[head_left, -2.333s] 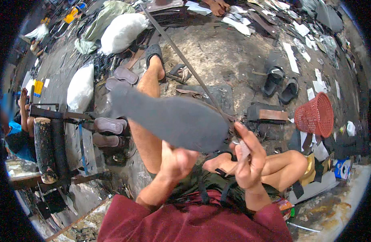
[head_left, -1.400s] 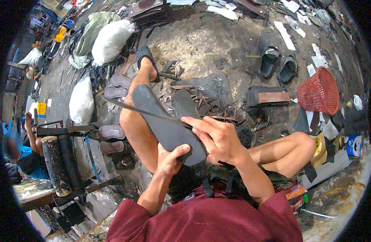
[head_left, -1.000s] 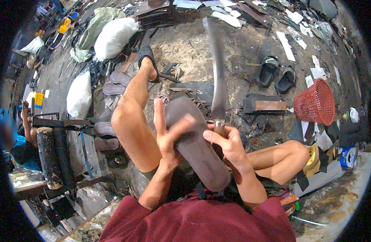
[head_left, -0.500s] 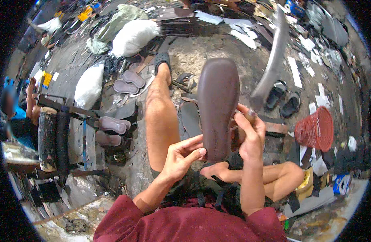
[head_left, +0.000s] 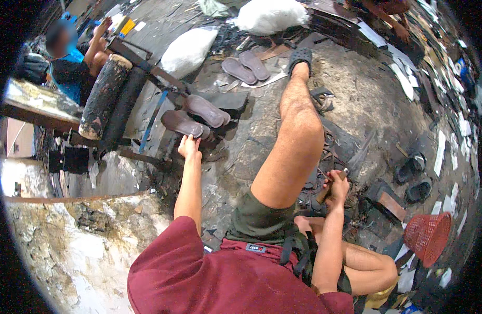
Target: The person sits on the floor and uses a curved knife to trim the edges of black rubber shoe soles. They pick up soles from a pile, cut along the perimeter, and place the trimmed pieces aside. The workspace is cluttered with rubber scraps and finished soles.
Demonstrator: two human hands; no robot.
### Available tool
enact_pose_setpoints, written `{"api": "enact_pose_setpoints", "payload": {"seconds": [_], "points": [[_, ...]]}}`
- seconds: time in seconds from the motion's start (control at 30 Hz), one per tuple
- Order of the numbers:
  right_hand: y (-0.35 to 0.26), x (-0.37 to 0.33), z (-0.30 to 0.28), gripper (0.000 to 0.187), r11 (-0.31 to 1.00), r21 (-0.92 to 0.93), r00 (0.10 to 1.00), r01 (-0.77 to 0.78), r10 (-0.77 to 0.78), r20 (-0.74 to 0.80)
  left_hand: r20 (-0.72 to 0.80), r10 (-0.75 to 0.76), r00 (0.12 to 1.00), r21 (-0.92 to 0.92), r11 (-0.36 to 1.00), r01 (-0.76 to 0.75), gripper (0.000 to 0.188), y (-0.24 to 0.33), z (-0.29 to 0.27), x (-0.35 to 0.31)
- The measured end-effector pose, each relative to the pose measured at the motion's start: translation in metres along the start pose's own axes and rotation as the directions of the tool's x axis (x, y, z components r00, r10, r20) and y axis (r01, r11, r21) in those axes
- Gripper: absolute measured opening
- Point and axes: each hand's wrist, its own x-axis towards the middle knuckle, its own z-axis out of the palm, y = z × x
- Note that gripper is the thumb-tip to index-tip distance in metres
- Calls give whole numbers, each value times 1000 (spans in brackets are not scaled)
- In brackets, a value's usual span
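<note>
My left hand (head_left: 190, 146) reaches out to the left, fingers closed on the heel end of a brown shoe sole (head_left: 179, 122). Another brown sole (head_left: 208, 111) lies right beside it, and part of a further sole shows under the held one. By my raised knee, my right hand (head_left: 336, 189) is wrapped round a small tool with a wooden-looking handle (head_left: 345, 172). Its working end is too small to make out.
Two more soles (head_left: 246, 68) lie ahead beside white sacks (head_left: 191, 51). A dark log-like roller (head_left: 106, 97) and a wooden frame stand left; a person (head_left: 68, 68) sits beyond. Black sandals (head_left: 410, 167) and a red basket (head_left: 428, 238) are at right.
The brown sole held up before me in both hands has gone left in my left hand, down to the other soles. My right hand has let go of it and lowered. The view has turned left.
</note>
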Motion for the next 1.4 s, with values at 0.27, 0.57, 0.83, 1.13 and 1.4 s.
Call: {"api": "enact_pose_setpoints", "payload": {"seconds": [0.27, 0.57, 0.83, 1.13, 1.4], "points": [[69, 16, 76, 60, 447, -894, 928, -45, -313, -203, -148, -106, 983, 156, 979, 129, 39, -22, 7, 15], [3, -6, 37, 54, 739, -594, 934, 318, -351, 63, 360, 288, 887, 27, 947, -319, 31, 32, 35, -189], [-139, -168, -10, 64, 939, 344, 793, 5, -213, 571, 921, 140, 363, -251, 927, 278, 42, 104, 101, -393], [-95, -174, -59, 10, 986, 158, 951, 55, -100, 294, 941, -223, -256, 304, 889, 342, 52, 76, 111, -426], [-73, -188, -67, 46, 876, -232, 903, 424, -429, 31, 870, -468, 155, 434, 876, 209, 38, 127, 103, -382]]}}
